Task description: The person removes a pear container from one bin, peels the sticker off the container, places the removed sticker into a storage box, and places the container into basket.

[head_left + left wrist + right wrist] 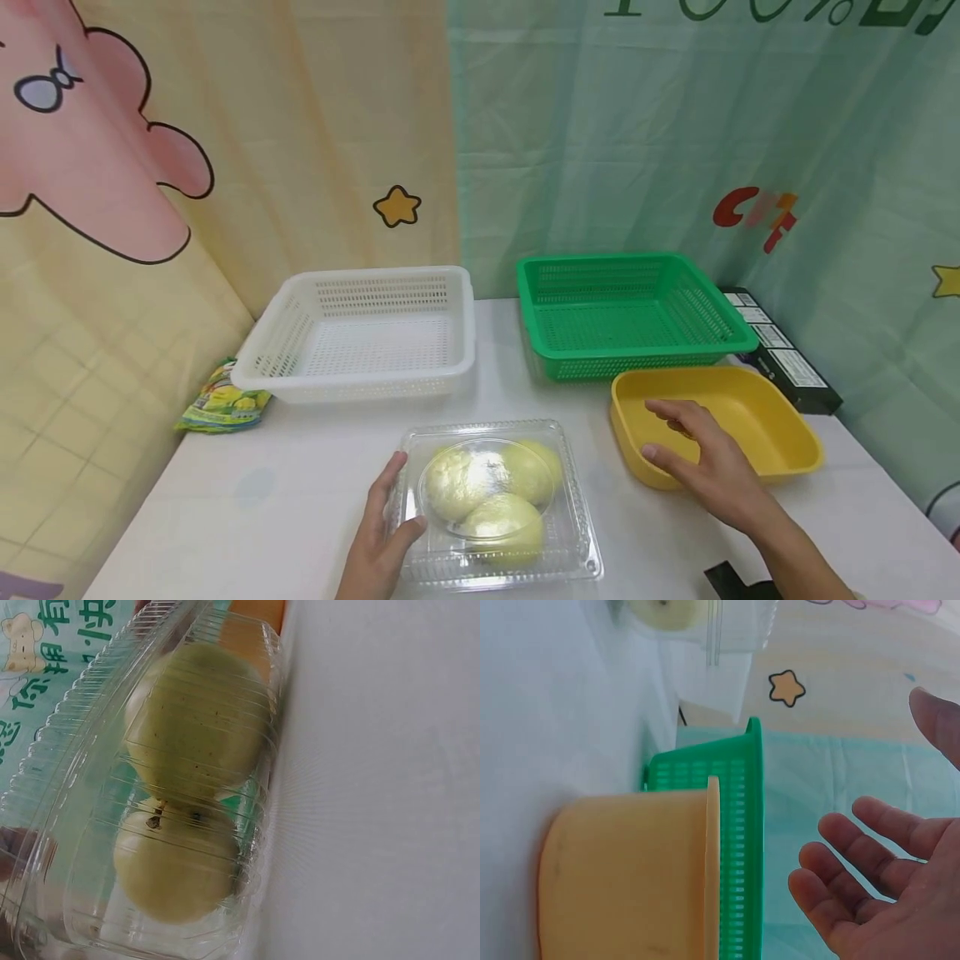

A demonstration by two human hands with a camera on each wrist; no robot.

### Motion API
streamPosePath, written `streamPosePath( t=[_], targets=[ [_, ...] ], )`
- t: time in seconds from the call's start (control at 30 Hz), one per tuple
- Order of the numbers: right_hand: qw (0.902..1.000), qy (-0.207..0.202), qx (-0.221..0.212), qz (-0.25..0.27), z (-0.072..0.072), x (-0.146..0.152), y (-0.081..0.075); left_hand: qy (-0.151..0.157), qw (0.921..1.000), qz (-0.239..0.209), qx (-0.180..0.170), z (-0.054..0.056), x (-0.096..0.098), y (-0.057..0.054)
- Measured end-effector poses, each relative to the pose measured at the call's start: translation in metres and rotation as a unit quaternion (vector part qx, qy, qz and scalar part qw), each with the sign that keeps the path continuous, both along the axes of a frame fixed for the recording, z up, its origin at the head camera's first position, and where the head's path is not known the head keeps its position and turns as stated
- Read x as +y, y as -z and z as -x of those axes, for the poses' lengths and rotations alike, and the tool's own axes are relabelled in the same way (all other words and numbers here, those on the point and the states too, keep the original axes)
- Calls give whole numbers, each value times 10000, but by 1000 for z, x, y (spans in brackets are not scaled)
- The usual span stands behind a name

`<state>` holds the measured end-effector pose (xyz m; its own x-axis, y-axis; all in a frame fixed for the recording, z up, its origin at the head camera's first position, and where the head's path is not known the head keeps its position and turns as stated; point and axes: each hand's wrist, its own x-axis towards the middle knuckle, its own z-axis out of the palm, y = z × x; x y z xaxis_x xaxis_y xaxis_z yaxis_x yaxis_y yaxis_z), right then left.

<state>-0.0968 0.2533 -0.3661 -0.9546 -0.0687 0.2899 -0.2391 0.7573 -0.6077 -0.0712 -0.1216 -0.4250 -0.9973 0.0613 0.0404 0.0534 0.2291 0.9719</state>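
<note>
A clear plastic clamshell box (573, 533) rests on the table with its lid down. Inside sit three round yellow-green fruits (504, 527); the left wrist view shows one with a short stem (154, 819) and small dark specks on another. My left hand (384, 533) grips the box by its left side, thumb over the lid's edge and fingers along the side. Over the yellow basin (780, 425) hovers my right hand (712, 467), holding nothing, thumb apart from the loosely bent fingers (847, 874).
A white basket (352, 387) stands at the back left, a crinkled green-and-yellow packet (225, 400) beside it. The green basket (637, 362) stands behind the basin. A long black box (787, 358) lies at the right, and a black object (738, 583) at the front edge.
</note>
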Motion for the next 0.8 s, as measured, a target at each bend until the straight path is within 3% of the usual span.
streamPosePath(
  t=[0.2, 0.47, 0.63, 0.8],
  targets=[
    [9980, 208, -598, 74, 19, 24, -12, 28, 10000, -23, -44, 0, 1, 0],
    [9930, 789, -824, 311, 50, 68, -30, 73, 9998, -99, -146, -1, 1, 1],
    [9934, 918, -600, 323, 69, 89, -37, 117, 9997, -162, -112, -1, 1, 2],
    [9963, 774, -225, 287, 91, 106, -35, 106, 9998, -137, -121, 0, 1, 2]
  ],
)
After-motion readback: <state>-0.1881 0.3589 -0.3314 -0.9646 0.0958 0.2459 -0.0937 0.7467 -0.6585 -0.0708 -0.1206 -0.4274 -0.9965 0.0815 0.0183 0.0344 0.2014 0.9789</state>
